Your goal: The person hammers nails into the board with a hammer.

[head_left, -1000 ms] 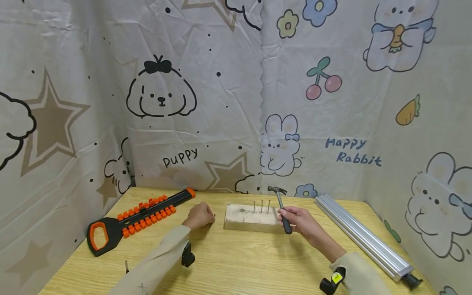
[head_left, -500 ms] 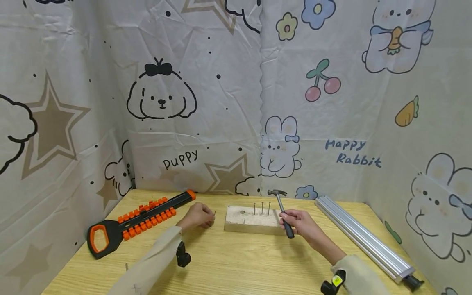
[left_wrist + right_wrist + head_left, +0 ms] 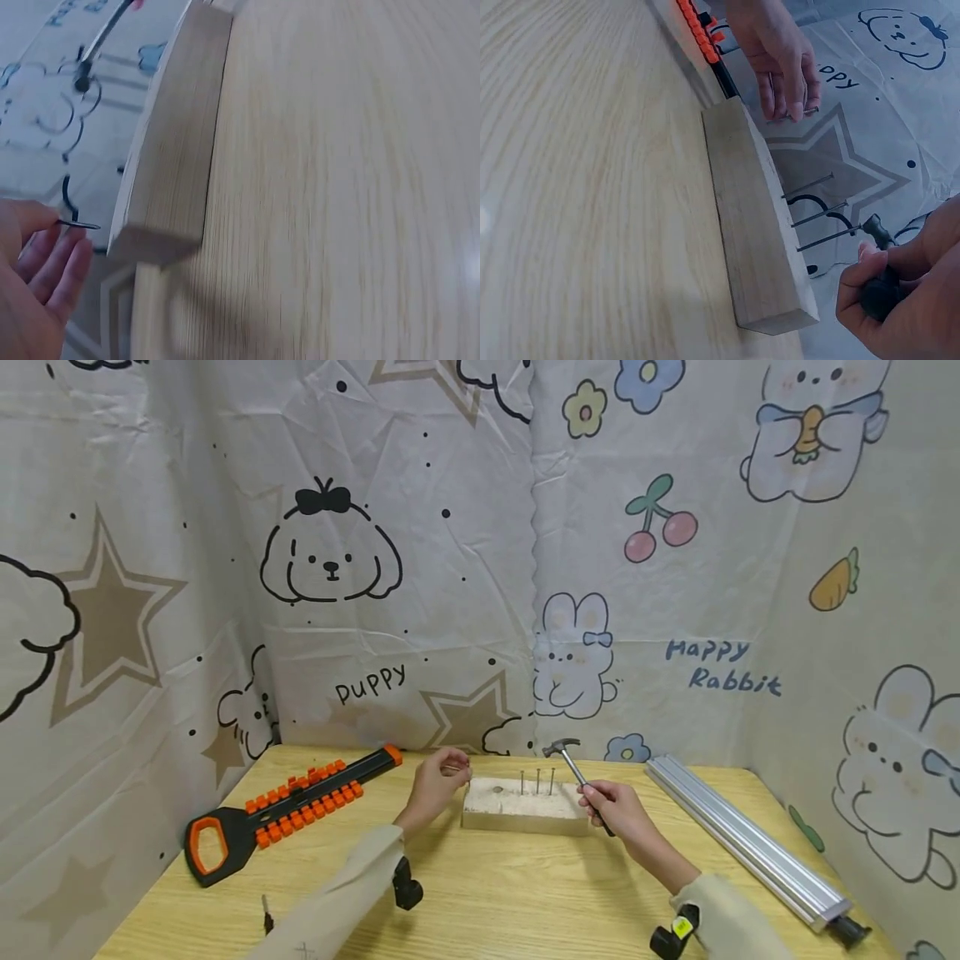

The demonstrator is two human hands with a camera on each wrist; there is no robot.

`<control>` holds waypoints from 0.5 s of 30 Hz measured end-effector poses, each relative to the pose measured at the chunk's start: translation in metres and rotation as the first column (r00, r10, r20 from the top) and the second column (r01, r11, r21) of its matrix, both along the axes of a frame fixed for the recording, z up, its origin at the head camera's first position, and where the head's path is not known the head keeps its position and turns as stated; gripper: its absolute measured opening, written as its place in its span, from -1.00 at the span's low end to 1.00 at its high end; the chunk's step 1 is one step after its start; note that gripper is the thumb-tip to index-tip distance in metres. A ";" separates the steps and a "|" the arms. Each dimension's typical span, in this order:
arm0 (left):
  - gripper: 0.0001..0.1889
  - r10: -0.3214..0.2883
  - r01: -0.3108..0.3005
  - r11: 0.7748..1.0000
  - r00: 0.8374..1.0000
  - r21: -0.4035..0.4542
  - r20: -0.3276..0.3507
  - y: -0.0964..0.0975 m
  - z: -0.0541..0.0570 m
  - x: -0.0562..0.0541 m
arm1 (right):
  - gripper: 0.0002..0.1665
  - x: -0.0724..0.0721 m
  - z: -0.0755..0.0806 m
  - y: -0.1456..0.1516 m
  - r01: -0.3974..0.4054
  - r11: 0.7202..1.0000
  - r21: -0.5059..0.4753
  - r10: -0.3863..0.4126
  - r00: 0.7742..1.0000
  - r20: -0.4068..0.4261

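Note:
My left hand [image 3: 438,787] is just above the left end of a pale wooden block [image 3: 517,821]. Between thumb and fingertips it pinches a nail [image 3: 81,224], whose tip points out over the block in the left wrist view. Three nails [image 3: 537,782] stand upright in the block's top, right of a dark round spot. At the block's right end, my right hand [image 3: 618,814] grips a claw hammer [image 3: 576,770] by its dark handle. The hammer's head is raised behind the block, near the rightmost nail [image 3: 829,238] in the right wrist view.
A black rail with rows of orange clips [image 3: 292,800] lies at the left of the wooden table [image 3: 480,910]. A long silver metal profile [image 3: 742,835] lies along the right. A thin dark tool [image 3: 267,914] is partly hidden by the left sleeve. Printed curtains surround the table.
My left hand has moved right and away from me, from the table beside the block to over its left end, carrying the nail. The right hand and hammer have barely shifted.

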State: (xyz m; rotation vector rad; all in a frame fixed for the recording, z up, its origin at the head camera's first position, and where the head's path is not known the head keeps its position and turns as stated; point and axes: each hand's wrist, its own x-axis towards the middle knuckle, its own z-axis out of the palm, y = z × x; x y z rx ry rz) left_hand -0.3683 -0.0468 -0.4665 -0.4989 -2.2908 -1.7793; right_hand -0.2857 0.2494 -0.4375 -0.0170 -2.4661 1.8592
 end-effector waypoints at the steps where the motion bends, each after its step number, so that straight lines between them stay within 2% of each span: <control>1: -0.88 -0.019 0.019 1.000 1.000 -0.002 -0.004 0.005 0.000 0.001 | -0.65 0.000 0.002 0.000 0.010 1.000 0.008 -0.010 1.000 -0.007; 6: -0.87 -0.133 0.133 0.991 0.991 -0.023 -0.004 0.027 0.003 0.002 | -0.66 0.002 0.003 -0.004 0.013 0.999 0.034 -0.013 1.000 -0.018; 11: -0.84 -0.182 0.181 0.983 0.983 0.038 0.025 0.044 0.008 0.002 | -0.67 0.006 -0.001 -0.008 0.010 0.999 0.042 -0.009 1.000 -0.012; 15: -0.85 -0.209 0.209 0.978 0.978 0.013 0.023 0.052 0.007 0.003 | -0.67 0.007 0.000 -0.008 0.034 0.998 0.043 -0.033 0.999 -0.027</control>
